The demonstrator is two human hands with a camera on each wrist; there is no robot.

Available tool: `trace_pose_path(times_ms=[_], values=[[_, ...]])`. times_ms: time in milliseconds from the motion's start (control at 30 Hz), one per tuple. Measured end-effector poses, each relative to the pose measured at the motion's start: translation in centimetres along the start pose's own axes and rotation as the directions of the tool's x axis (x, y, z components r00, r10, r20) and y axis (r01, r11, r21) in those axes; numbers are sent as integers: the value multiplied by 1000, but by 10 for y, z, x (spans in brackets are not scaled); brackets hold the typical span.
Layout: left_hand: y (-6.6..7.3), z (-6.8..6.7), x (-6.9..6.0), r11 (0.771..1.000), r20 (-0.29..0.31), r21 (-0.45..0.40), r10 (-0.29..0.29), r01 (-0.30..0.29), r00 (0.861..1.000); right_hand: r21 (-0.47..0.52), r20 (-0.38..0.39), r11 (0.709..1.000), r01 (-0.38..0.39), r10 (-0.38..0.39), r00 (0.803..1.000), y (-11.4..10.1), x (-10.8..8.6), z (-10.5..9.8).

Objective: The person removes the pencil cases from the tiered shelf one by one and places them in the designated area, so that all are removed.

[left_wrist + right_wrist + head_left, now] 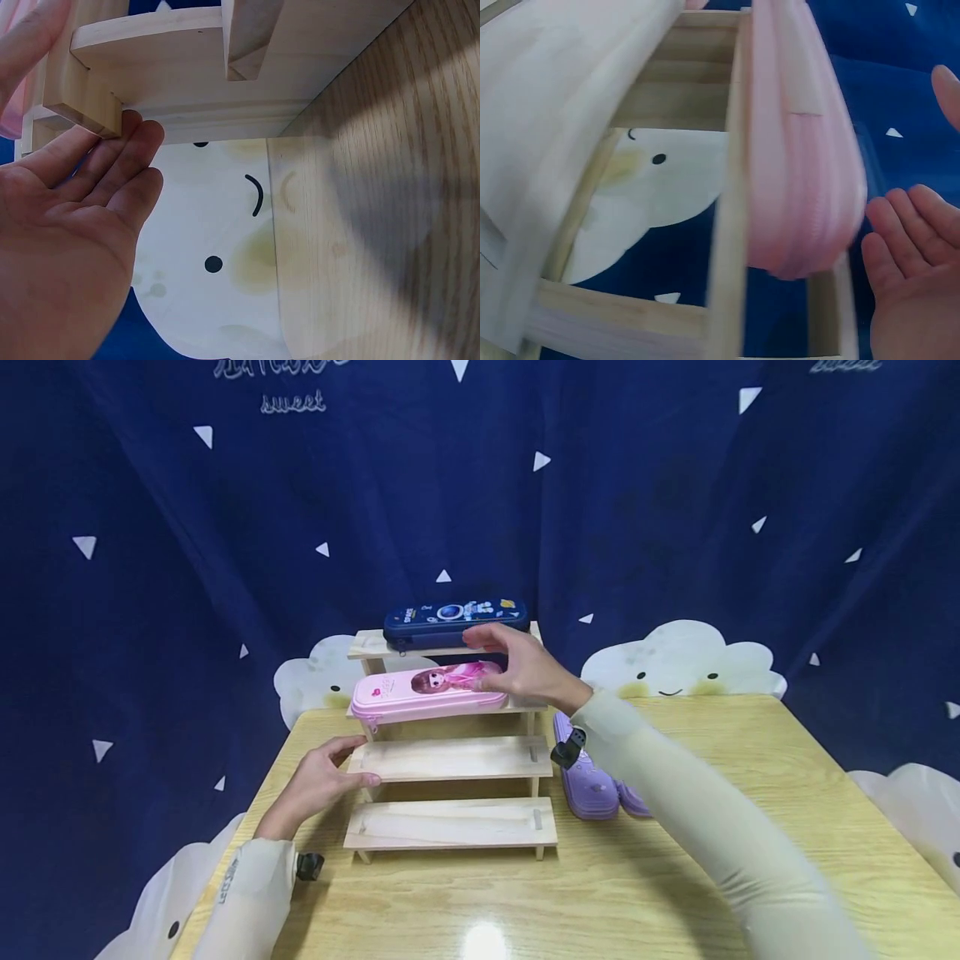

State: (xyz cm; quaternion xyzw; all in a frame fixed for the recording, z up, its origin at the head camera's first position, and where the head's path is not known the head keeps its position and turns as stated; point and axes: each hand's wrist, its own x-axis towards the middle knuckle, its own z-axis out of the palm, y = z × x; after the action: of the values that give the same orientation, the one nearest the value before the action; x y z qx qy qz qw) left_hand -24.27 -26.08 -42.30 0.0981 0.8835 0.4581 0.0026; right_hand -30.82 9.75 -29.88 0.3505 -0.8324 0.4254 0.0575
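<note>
A four-step wooden rack (450,758) stands on the table. The left hand (318,781) holds its left end near the second step from the bottom; in the left wrist view that hand (71,225) has its fingers against a wooden upright (94,90). A pink pencil case (397,695) with a doll picture lies on the third step. The right hand (528,672), thumb and fingers spread, is over its right end. In the right wrist view the fingertips of the right hand (919,277) are beside the pink case (802,172), seemingly just apart from it.
A dark blue space-themed case (431,631) lies on the top step. Purple cases (592,789) rest on the wooden table (720,793) right of the rack, partly behind the right forearm. A dark blue curtain (660,527) with white triangles and clouds hangs behind.
</note>
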Motion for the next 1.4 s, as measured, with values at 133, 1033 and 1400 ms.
trace_pose_path(times_ms=[133,1033,1400], values=[[0,0,0,1000,2,1,-8,8,1000,-12,39,1000,-23,23,999,8,1,9],[1,1,-3,999,-5,41,6,-6,1000,-74,189,987,-146,157,969,20,-2,24],[1,1,1,1000,3,17,-11,11,1000,-16,167,980,-196,196,966,25,-2,24]])
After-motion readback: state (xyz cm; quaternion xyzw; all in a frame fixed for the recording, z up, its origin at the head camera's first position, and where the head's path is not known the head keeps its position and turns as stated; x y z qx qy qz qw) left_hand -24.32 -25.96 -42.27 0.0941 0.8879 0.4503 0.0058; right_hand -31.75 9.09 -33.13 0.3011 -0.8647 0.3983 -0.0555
